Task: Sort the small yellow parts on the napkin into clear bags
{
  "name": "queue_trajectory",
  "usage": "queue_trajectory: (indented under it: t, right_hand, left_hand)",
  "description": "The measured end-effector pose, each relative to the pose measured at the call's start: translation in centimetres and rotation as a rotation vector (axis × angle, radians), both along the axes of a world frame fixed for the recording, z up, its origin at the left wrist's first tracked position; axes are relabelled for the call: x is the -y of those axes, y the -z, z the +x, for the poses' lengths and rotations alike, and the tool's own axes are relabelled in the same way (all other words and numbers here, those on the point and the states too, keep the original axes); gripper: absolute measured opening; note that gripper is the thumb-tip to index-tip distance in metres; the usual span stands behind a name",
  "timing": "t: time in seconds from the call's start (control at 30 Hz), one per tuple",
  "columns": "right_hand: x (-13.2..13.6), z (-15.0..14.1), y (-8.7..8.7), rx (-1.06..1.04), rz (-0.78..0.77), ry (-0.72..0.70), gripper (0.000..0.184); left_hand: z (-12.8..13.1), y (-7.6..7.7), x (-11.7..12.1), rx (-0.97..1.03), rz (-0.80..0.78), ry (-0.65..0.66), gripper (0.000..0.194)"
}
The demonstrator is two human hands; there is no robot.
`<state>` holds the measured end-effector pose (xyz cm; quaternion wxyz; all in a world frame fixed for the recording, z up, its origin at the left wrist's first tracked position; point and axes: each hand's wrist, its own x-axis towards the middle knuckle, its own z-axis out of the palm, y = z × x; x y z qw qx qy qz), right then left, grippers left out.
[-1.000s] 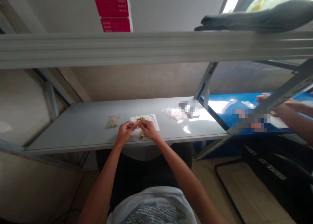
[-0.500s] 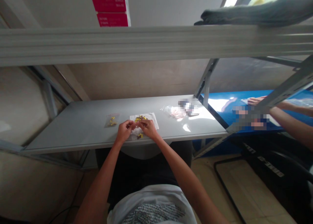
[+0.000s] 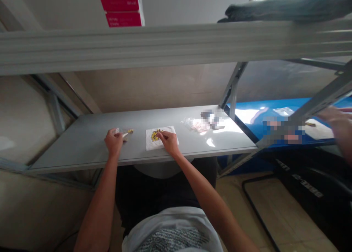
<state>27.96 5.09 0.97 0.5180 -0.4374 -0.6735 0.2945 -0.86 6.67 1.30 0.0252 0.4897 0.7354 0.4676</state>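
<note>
Long grey flat tabletop (image 3: 82, 138), under a thin white square sheet (image 3: 152, 146). Over the sheet, right hand (image 3: 170, 142) with thumb and fingertips close together; impossible to tell whether pinching a piece. Left of the sheet, left hand (image 3: 113, 142) pinching a small clear plastic bag (image 3: 126, 131); hold steady. On the sheet, tiny yellow-and-dark pieces (image 3: 154, 136), best handled lightly, without scattering.
</note>
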Motion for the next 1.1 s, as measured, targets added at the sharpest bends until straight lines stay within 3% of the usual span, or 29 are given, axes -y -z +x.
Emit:
queue_trajectory:
  t: [0.17,0.3,0.47,0.57,0.7,0.8,0.87,0.97,1.1]
  right_hand:
    - [-0.2,0.0,0.5,-0.117,-0.072,-0.074,0.044]
    - [-0.2,-0.1,0.7,-0.110,-0.076,-0.042,0.037]
    - [-0.1,0.1,0.2,-0.093,-0.032,-0.023,0.032]
    - [0.0,0.3,0.0,-0.050,0.045,0.040,0.044]
    - [0.1,0.4,0.2,-0.031,0.074,0.111,0.059]
    - [0.4,0.1,0.4,-0.002,0.052,0.125,0.059]
    - [0.5,0.3,0.2,0.038,0.041,0.134,0.050]
    - [-0.2,2.0,-0.6,0.203,0.071,0.231,0.025]
    - [-2.8,7.0,-1.2,0.535,0.166,0.531,0.035]
  left_hand:
    - [1.5,0.7,1.4,-0.271,0.002,-0.089,0.037]
    - [1.9,0.3,1.8,-0.273,0.039,-0.101,0.040]
    - [0.5,-0.8,1.8,-0.180,0.177,-0.049,0.048]
    - [0.1,-1.4,1.9,-0.241,0.191,-0.053,0.046]
    - [1.4,-1.7,2.5,-0.374,0.097,-0.168,0.036]
    - [3.2,-1.3,3.0,-0.415,-0.052,-0.134,0.030]
    - [4.2,-0.7,3.2,-0.432,-0.137,-0.081,0.029]
    - [4.8,0.3,3.4,-0.466,-0.197,0.010,0.029]
    - [4.8,0.9,3.4,-0.482,-0.175,0.087,0.029]
